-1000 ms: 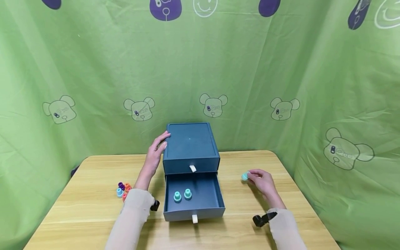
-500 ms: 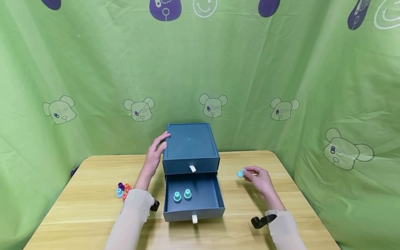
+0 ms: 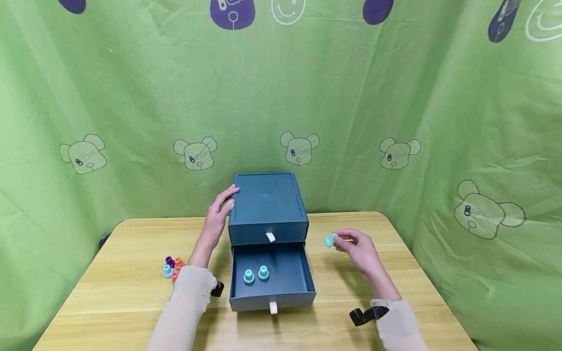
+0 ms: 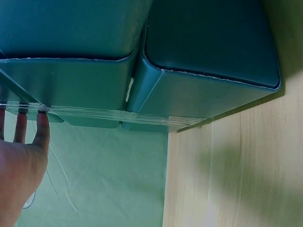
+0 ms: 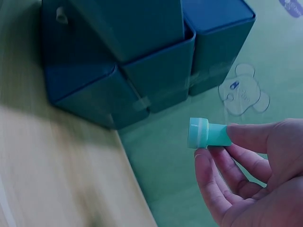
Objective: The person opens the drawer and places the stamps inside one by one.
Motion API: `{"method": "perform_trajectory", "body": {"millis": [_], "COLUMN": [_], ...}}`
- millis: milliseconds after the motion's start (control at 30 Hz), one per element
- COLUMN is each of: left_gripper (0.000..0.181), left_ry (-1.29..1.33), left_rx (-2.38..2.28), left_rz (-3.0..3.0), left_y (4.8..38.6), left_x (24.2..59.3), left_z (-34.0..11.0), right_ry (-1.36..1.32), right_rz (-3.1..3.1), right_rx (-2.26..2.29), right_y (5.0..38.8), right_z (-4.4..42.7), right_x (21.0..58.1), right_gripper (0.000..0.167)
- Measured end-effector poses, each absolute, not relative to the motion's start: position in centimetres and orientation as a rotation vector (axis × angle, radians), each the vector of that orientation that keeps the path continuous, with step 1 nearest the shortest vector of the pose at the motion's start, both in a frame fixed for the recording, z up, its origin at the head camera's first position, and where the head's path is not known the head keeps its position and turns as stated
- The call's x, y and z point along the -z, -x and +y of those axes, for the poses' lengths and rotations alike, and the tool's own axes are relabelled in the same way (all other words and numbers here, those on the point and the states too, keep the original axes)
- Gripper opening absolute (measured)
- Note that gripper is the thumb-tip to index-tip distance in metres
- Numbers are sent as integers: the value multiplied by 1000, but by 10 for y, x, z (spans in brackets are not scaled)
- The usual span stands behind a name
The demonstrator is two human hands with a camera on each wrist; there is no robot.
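A dark blue two-drawer box (image 3: 268, 200) stands at the back middle, its lower drawer (image 3: 290, 273) pulled out with two teal pegs (image 3: 249, 277) upright inside, at the left. My left hand (image 3: 215, 219) rests on the box's left side, fingers over the top edge; in the left wrist view the fingertips (image 4: 42, 123) touch the box wall. To the right of the box, my right hand (image 3: 362, 251) pinches a third teal peg (image 3: 329, 240) between thumb and fingers, above the table. The right wrist view shows that peg (image 5: 199, 133) held sideways by its narrow end.
On the wooden table (image 3: 110, 292), left of my left forearm, lies a group of small pegs: purple (image 3: 170, 262), light blue (image 3: 168, 271) and orange ones (image 3: 178, 262). The upper drawer is closed, with a white handle (image 3: 270, 237). A green curtain (image 3: 263, 97) hangs behind.
My right hand has moved left toward the box and slightly up in view, carrying the teal peg. The left hand, the box and the other pegs have stayed in place.
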State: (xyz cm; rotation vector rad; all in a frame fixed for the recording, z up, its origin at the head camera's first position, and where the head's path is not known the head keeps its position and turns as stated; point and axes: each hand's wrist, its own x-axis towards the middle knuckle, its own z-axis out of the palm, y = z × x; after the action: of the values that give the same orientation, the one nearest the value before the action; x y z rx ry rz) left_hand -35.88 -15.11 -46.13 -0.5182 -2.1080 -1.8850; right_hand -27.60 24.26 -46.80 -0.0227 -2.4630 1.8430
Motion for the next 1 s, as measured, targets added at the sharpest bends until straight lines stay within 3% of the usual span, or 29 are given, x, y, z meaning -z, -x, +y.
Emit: {"method": "perform_trajectory", "body": {"millis": [500, 1000], "left_gripper": [44, 42], "left_ry": [526, 521], "left_rx": [1908, 1875], "left_rz": [-2141, -2120], "left_y": [332, 358], "left_x": [431, 461], "left_z": [-147, -151], "right_ry": [-66, -208], "right_rz": [-2440, -2460], "right_rx": [-1875, -1875], "right_y": [257, 247], "right_z": [217, 195], "right_x": [440, 433], "right_gripper": [35, 29]}}
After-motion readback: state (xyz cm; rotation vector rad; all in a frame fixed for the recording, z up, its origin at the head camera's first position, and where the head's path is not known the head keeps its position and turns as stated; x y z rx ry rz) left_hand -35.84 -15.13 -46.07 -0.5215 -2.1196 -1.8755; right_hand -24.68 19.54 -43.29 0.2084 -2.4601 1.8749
